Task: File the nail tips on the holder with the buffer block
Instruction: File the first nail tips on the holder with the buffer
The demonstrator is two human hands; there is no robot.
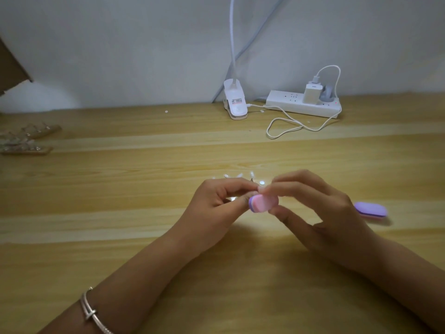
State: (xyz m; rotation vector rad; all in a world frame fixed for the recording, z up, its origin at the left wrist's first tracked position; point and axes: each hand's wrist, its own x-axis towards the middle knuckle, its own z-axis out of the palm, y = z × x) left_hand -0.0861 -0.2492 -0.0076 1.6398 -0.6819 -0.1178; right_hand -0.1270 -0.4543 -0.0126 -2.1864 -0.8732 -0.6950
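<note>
- While the right hand (320, 208) pinched the buffer block (263, 203) above the table (120, 213), the left hand (216, 203) pinched the clear holder (232, 199) beside it.
- Heavy pressure risked snapping nail tips (238, 175) off.

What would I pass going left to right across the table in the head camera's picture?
Clear nail tips on tan holder strips → left hand → pink and purple buffer block → right hand → purple oval buffer block.

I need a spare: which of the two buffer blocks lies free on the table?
The purple-topped buffer block, resting untouched on the table past the right hand. The pink-faced buffer block is gripped in that hand, close to the left hand.
</note>
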